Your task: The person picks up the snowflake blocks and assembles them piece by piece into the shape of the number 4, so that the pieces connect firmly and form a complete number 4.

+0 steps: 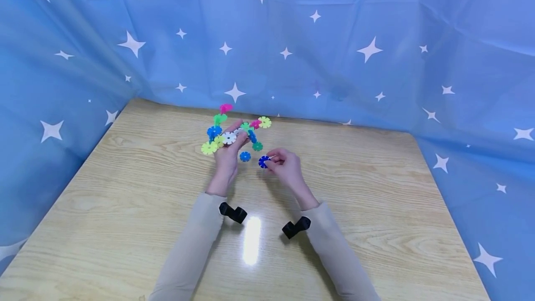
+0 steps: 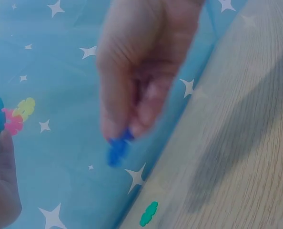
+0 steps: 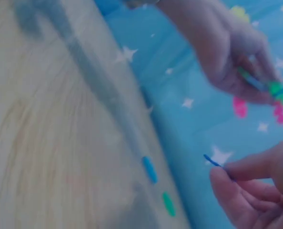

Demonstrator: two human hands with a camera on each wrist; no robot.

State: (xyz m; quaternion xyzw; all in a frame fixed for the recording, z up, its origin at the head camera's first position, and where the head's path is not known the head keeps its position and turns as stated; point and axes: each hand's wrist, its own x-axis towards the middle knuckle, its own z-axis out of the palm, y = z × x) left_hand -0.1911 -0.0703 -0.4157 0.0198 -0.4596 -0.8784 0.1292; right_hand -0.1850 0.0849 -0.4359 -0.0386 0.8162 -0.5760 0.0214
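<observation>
My left hand [image 1: 227,160] grips a chain of joined snowflake discs [image 1: 229,138], coloured white, yellow, green, blue and pink, raised over the table. To its right, my right hand [image 1: 287,167] pinches one dark blue snowflake disc [image 1: 263,161] between thumb and fingertips, apart from the chain. That disc [image 3: 212,161] appears edge-on in the right wrist view and blurred in the left wrist view. A loose blue disc [image 1: 244,156] and a loose green disc [image 1: 257,146] lie on the table between the hands. The left fingers hide part of the chain.
The wood-grain table [image 1: 368,189] reaches back to a blue curtain [image 1: 301,27] with white stars, which also hangs along both sides. Black wrist cameras [image 1: 233,212] sit on both sleeves. A bright light reflection shows between the forearms.
</observation>
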